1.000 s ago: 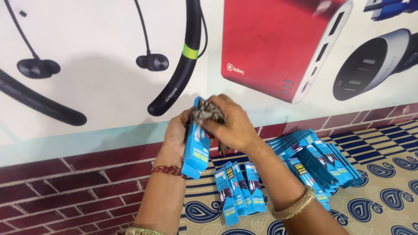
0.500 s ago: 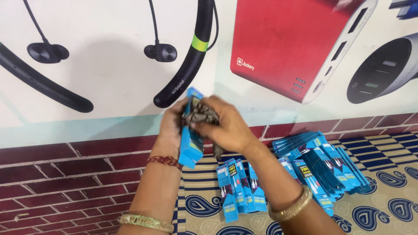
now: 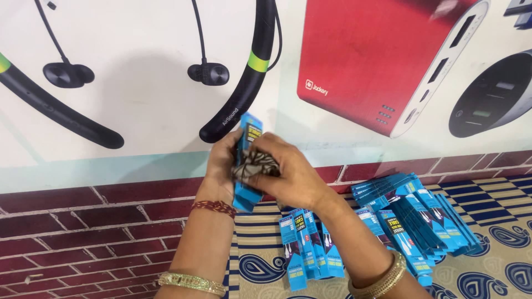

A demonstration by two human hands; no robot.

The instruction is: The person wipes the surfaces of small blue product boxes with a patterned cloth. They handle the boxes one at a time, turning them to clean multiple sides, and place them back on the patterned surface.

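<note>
My left hand (image 3: 220, 166) holds a slim blue packet (image 3: 247, 162) upright in front of the wall. My right hand (image 3: 291, 174) presses a crumpled dark patterned cloth (image 3: 254, 165) against the front of that packet. Below my hands, a small row of matching blue packets (image 3: 308, 249) lies on the patterned mat. A bigger fanned heap of the same blue packets (image 3: 413, 216) lies to the right, near my right forearm.
A blue and beige patterned mat (image 3: 499, 249) covers the floor. Behind it stands a wall with a red brick-pattern base (image 3: 100, 232) and a large poster (image 3: 354, 72) showing earphones and a red power bank.
Both hands and the held packet stay close together in front of the wall; the cloth has shifted slightly lower on the packet. The view has tilted down a little.
</note>
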